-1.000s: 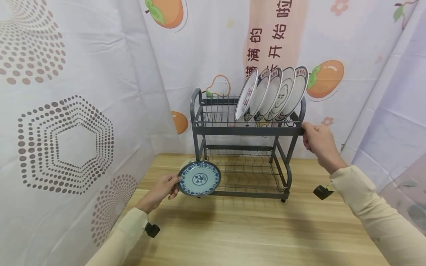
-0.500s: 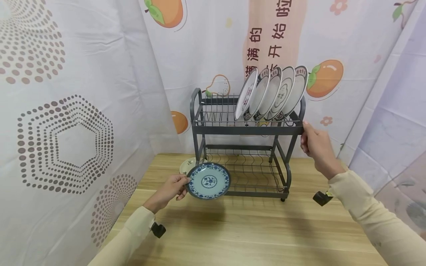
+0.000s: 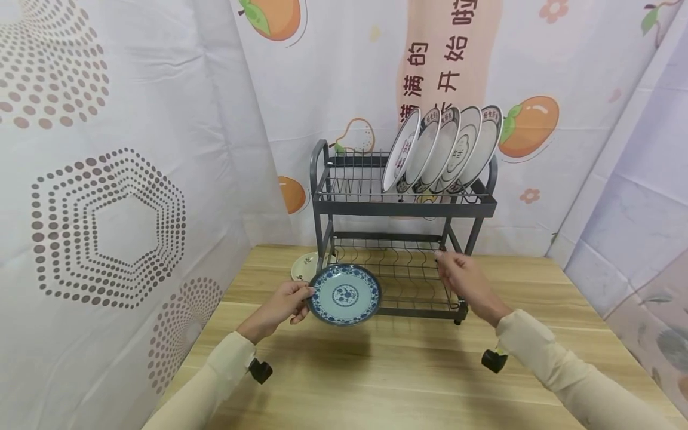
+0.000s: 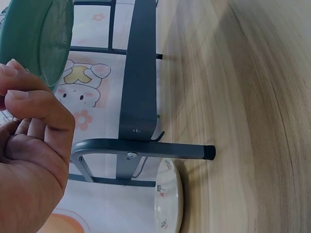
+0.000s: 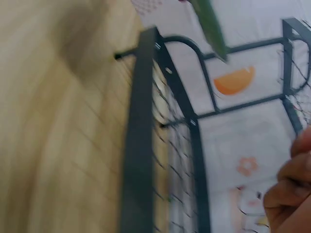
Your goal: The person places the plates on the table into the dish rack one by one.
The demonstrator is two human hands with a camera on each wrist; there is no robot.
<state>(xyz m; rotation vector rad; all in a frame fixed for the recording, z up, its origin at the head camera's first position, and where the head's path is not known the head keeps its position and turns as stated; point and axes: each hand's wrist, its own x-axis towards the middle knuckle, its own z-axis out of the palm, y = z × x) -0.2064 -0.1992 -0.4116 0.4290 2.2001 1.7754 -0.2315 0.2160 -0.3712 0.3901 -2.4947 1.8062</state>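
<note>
A blue-and-white patterned plate (image 3: 344,295) is pinched at its left rim by my left hand (image 3: 283,304). The plate is held in the air before the rack's lower tier, its decorated face toward the head camera. In the left wrist view its green underside (image 4: 36,43) shows above the curled fingers (image 4: 41,104). My right hand (image 3: 467,283) is in the air in front of the rack's lower right side, fingers loosely bent, gripping nothing. The dark two-tier dish rack (image 3: 403,209) stands on the wooden table. Several white plates (image 3: 454,149) lean upright in its upper tier, on the right.
A small cream dish (image 3: 304,266) lies on the table (image 3: 344,382) at the rack's left side, partly hidden behind its leg. Wire slots fill the lower tier (image 3: 398,278). Printed curtains (image 3: 365,71) hang behind and at the left.
My right hand has let go of the rack's upper right corner and moved down and left. The left hand has carried the blue-and-white plate to the right, uncovering the small dish.
</note>
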